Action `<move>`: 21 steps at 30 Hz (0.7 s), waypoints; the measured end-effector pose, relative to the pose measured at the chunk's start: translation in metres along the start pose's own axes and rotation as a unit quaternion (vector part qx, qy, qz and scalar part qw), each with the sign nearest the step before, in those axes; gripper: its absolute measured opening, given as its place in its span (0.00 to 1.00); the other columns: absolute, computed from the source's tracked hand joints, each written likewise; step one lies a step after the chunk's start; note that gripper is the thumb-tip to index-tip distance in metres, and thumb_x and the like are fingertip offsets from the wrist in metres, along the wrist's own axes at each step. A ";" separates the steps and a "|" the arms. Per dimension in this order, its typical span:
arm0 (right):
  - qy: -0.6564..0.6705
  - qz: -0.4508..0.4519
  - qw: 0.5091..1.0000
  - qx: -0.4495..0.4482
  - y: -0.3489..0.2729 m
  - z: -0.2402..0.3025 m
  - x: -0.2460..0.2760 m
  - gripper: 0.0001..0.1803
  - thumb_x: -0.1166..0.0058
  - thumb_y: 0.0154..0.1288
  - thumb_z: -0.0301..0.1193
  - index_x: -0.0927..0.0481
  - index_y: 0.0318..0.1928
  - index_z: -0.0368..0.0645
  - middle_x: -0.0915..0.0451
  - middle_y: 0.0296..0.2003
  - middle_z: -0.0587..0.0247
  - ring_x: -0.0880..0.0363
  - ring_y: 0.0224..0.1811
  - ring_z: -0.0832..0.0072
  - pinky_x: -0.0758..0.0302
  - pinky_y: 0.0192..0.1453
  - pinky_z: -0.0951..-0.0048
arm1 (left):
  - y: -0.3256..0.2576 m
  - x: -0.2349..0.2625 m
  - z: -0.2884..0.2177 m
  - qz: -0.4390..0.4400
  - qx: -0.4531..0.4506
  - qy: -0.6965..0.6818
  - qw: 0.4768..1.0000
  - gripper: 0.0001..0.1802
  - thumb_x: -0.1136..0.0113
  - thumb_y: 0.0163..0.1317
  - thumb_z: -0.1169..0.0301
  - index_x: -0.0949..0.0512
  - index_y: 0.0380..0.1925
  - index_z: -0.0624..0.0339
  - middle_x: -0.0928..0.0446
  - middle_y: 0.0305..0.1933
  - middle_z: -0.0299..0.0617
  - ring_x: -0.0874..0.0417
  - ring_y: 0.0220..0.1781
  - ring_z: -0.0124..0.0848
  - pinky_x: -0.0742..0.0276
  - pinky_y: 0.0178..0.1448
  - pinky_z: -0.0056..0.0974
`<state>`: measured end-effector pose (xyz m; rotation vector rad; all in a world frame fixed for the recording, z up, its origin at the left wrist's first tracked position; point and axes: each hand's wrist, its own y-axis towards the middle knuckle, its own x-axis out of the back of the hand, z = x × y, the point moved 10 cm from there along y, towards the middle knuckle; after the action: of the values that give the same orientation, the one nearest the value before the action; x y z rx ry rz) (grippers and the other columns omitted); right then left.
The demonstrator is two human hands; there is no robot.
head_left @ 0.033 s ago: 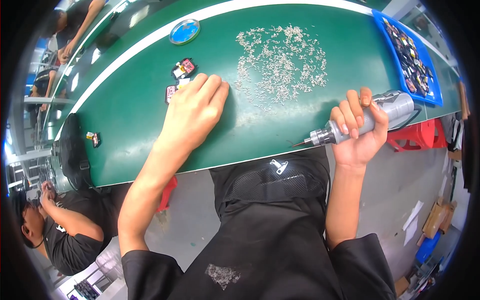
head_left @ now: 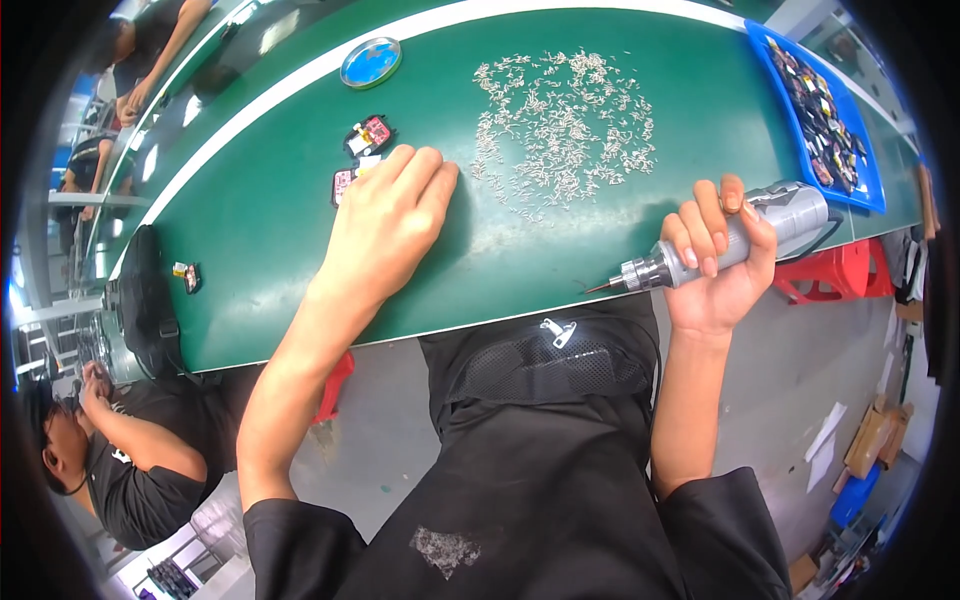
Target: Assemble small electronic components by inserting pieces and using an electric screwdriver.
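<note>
I take the heap of small silver screws in the middle of the green table as my landmark. My left hand lies palm down on the table just to the left of that heap, fingers stretched out and held close together, fingertips pointing toward the heap's lower left edge. Its fingers partly cover a small pink and black part, so I cannot tell whether they grip it or only rest on it. A second small part of the same kind lies just beyond it, also left of the heap and free of the hand.

My right hand is below and right of the heap, at the near edge of the table. It is curled tightly around a grey electric screwdriver, the fingers wrapped over the barrel. The tool lies almost level, its thin bit pointing left toward the heap's underside, the tip hanging over the table edge and touching nothing I can see.

Far left of the heap, beyond the two parts, sits a round blue dish. To the right of the heap a blue tray holds many small dark parts. Well left of the heap, near the table's end, lies one more tiny part.
</note>
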<state>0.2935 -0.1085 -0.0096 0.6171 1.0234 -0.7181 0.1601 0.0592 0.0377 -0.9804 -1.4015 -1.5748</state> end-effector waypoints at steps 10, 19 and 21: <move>-0.017 -0.018 1.000 0.013 -0.004 0.000 -0.001 0.07 0.57 0.65 0.33 0.31 0.34 0.42 0.39 0.18 0.70 0.43 0.14 0.82 0.38 0.24 0.76 | -0.049 0.027 -0.024 -0.151 0.203 -0.313 0.915 0.13 0.35 0.46 0.87 0.19 0.34 0.66 0.20 0.30 0.45 0.19 0.30 0.35 0.24 0.34 0.33; 0.039 0.034 0.999 0.016 -0.023 -0.007 -0.064 0.07 0.48 0.59 0.26 0.33 0.33 0.41 0.38 0.19 0.70 0.37 0.14 0.83 0.35 0.23 0.78 | -0.063 0.019 -0.047 -0.164 0.256 -0.545 0.782 0.05 0.41 0.54 0.89 0.21 0.32 0.75 0.22 0.31 0.51 0.21 0.26 0.30 0.23 0.30 0.30; 0.060 0.041 0.997 0.032 -0.025 -0.005 -0.072 0.07 0.47 0.57 0.27 0.32 0.32 0.42 0.37 0.18 0.70 0.36 0.14 0.82 0.34 0.23 0.77 | -0.068 0.002 -0.049 -0.170 0.315 -0.674 0.647 0.04 0.42 0.60 0.82 0.22 0.32 0.75 0.24 0.31 0.51 0.22 0.25 0.31 0.24 0.28 0.31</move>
<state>0.2469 -0.1031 0.0506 0.7613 1.0819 -0.6502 0.0941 0.0152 0.0096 -1.5110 -2.9788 -0.1171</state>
